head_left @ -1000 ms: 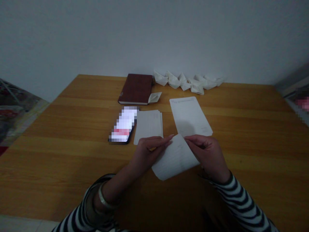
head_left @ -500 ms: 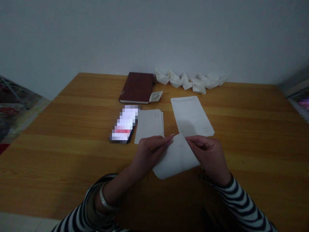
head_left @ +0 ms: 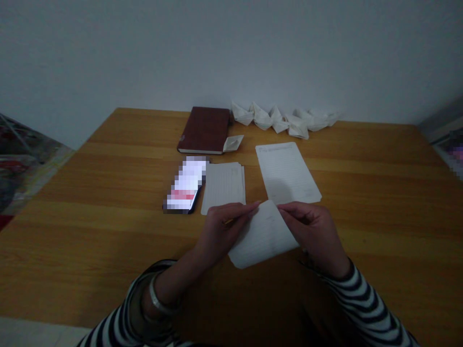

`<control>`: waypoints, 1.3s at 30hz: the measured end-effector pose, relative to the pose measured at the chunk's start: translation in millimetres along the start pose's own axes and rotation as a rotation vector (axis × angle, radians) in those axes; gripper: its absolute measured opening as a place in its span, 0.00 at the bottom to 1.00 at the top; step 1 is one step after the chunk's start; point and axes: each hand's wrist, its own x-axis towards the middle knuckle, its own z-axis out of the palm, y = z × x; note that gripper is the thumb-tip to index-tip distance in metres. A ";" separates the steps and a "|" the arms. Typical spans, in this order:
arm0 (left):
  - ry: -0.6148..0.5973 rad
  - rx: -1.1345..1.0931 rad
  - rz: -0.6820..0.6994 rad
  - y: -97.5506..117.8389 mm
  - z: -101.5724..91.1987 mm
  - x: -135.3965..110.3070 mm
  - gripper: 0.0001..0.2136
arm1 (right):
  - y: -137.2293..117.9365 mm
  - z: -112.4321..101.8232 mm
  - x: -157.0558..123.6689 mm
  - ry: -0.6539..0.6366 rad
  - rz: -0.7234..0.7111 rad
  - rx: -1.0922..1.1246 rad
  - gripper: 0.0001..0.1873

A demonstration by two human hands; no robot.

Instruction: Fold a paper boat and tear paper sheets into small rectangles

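Observation:
A lined sheet of paper (head_left: 265, 238) is held tilted between both hands near the table's front. My left hand (head_left: 226, 231) pinches its upper left edge between thumb and fingers. On the other side, my right hand (head_left: 314, 231) is closed on the upper right edge. The fingertips of both hands sit close to the paper's top corner. Just beyond lie a stack of lined sheets (head_left: 224, 188) on the left and another lined sheet (head_left: 287, 171) on the right, both flat on the table.
A phone (head_left: 186, 185) with a lit, blurred screen lies left of the stack. Behind it is a dark red notebook (head_left: 206, 130), with a small folded paper (head_left: 233, 143) at its corner. Several folded paper boats (head_left: 278, 120) stand along the wall at the wooden table's (head_left: 108, 193) back edge.
Hands and paper hold almost the same pose as before. The whole view has shifted very slightly.

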 end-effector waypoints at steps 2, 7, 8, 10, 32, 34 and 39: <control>-0.013 0.002 0.000 1.0 0.3 -0.2 0.11 | -2.1 0.0 -0.7 -0.002 -0.025 -0.036 0.10; -0.007 0.019 0.009 1.2 2.3 -1.3 0.10 | -3.3 3.4 -4.0 0.006 -0.052 -0.078 0.10; -0.001 0.024 0.020 0.7 2.6 -1.4 0.10 | -2.1 4.5 -4.9 0.014 -0.056 -0.080 0.11; 0.012 0.034 0.041 -0.6 2.8 -1.5 0.10 | 0.7 6.6 -6.9 0.054 -0.090 -0.117 0.15; 0.033 0.051 0.042 -0.6 4.0 -1.5 0.11 | 9.7 15.1 -12.8 0.283 -0.303 -0.386 0.14; 0.024 0.067 0.043 -1.3 4.3 -1.8 0.11 | 8.7 15.5 -12.5 0.290 -0.306 -0.386 0.13; 0.006 0.062 0.016 -2.1 4.6 -1.9 0.11 | 7.5 15.2 -11.9 0.298 -0.313 -0.382 0.11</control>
